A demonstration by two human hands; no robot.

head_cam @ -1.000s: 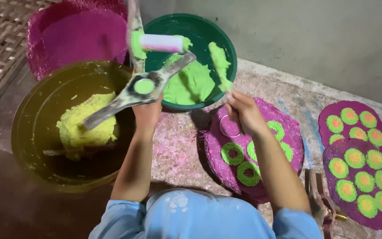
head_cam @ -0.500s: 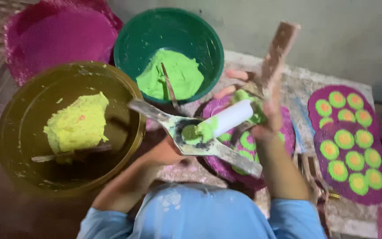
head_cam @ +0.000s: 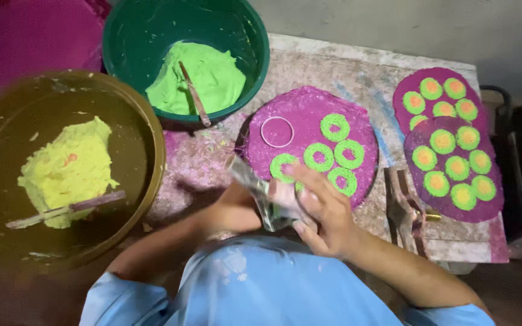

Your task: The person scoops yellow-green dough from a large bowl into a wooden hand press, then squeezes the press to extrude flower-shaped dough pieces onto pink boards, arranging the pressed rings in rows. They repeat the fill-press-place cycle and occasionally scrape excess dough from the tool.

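My left hand (head_cam: 237,210) grips a metal press tool (head_cam: 256,194) close to my body, at the near edge of a round purple disc (head_cam: 309,115). My right hand (head_cam: 324,211) closes over the tool's pale far end, which is blurred. The disc carries several green dough rings (head_cam: 335,127) and one empty white ring mark (head_cam: 277,131). A green bowl (head_cam: 246,36) behind it holds green paste (head_cam: 203,75) with a stick (head_cam: 191,96) in it. To the left, an olive-brown bowl (head_cam: 146,121) holds yellow paste (head_cam: 67,166) and another stick (head_cam: 70,207).
Two purple discs (head_cam: 407,96) (head_cam: 484,208) covered with green-and-yellow rounds lie at the right of the stained table (head_cam: 345,63). A wooden piece (head_cam: 401,205) lies between them and my hands. A magenta basin (head_cam: 25,36) stands at the far left.
The press tool, held up over the purple disc half a second ago, has come down toward my body. Both hands now meet on it at the disc's near edge.
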